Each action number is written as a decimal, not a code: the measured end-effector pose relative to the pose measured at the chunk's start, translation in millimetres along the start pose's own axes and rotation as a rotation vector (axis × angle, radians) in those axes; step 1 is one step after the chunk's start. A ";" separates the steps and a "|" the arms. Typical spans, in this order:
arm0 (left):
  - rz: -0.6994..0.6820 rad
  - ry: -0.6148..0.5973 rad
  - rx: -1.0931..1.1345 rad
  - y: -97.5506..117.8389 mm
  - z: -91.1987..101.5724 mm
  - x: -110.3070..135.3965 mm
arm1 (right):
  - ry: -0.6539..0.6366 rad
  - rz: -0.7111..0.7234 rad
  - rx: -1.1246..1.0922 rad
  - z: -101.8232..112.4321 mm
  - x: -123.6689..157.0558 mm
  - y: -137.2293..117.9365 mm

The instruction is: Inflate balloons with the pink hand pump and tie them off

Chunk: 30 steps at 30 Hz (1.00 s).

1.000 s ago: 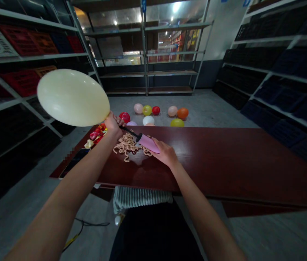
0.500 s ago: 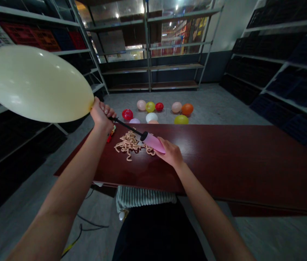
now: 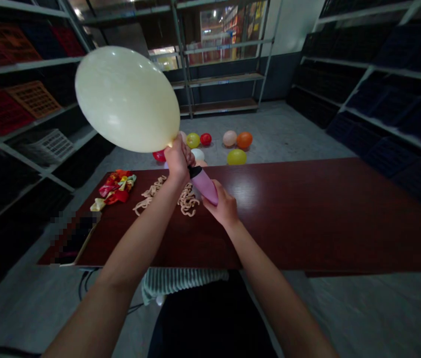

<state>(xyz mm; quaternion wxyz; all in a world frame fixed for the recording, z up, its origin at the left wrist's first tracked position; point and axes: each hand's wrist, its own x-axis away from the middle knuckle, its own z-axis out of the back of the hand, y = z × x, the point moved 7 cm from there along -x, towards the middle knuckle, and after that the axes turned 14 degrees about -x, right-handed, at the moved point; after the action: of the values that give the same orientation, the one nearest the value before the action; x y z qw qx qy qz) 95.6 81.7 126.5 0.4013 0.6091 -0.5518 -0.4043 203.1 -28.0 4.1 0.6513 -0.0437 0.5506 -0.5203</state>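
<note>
A large pale yellow balloon, blown up, points up and left from my left hand. The fingers of that hand are closed around the balloon's neck, at the front end of a balloon pump. My right hand is wrapped round the pink body of the balloon pump. The pump's black collar sits close against my left hand, and its black rod is hidden. Below and behind my hands, a pile of curly beige strands lies on the table, partly covered by my left forearm.
Uninflated balloons in several colours lie at the left of the dark red table. Beyond it, inflated balloons rest on the floor. Shelves with crates line the left, and more shelving stands right. A ribbed grey cloth hangs below the table edge.
My left hand and the balloon have moved right, closer to my right hand. The pump's black rod, long and visible before, is now pushed in. The view has turned left.
</note>
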 end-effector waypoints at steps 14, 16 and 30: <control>0.128 0.202 0.072 -3.1 92.5 -12.6 | -0.198 0.151 0.123 -23.8 2.0 -15.4; 0.144 0.248 0.090 3.4 110.6 -13.5 | -0.228 0.193 0.136 -25.8 4.1 -19.9; 0.054 0.264 0.095 93.0 175.9 -18.7 | -0.299 0.284 0.124 -29.8 9.9 -29.6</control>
<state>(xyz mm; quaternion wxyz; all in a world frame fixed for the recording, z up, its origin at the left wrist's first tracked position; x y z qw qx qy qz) -102.5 86.4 152.7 0.4520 0.6601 -0.5289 -0.2833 160.3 -33.2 4.5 0.7939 -0.0022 0.4152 -0.4442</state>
